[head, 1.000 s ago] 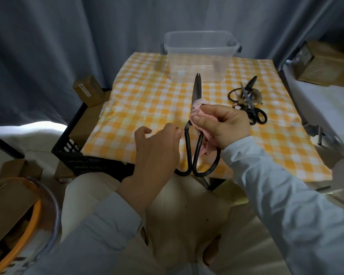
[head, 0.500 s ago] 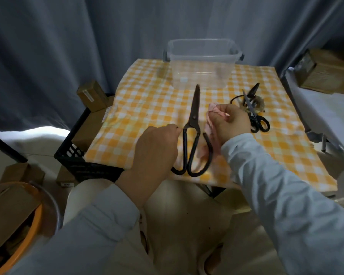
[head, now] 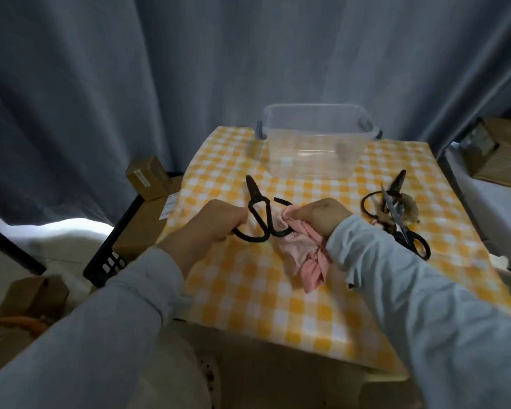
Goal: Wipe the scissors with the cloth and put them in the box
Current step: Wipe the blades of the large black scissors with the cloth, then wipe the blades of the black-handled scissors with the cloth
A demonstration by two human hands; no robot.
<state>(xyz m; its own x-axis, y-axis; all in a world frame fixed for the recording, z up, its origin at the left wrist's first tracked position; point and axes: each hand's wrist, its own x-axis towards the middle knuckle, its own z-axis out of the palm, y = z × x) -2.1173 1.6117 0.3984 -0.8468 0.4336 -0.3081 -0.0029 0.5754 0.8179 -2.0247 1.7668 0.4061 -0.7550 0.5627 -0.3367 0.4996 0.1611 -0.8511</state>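
Black iron scissors (head: 255, 202) are held over the middle of the checked table, blades pointing away and to the left. My left hand (head: 216, 222) grips their left handle loop. My right hand (head: 322, 215) holds a pink cloth (head: 300, 252) bunched against the right handle loop; the rest of the cloth hangs down onto the table. A clear plastic box (head: 314, 143) with grey handles stands at the far edge of the table, behind the scissors.
More black scissors (head: 396, 214) lie in a pile with a brownish tuft at the right of the yellow checked tablecloth (head: 248, 290). Cardboard boxes (head: 145, 177) and a black crate (head: 112, 255) sit left of the table. A grey curtain hangs behind.
The scissors have turned so the blades point further left, and the view has shifted down the table. My right hand with the cloth moved from the blade area to the right handle loop.
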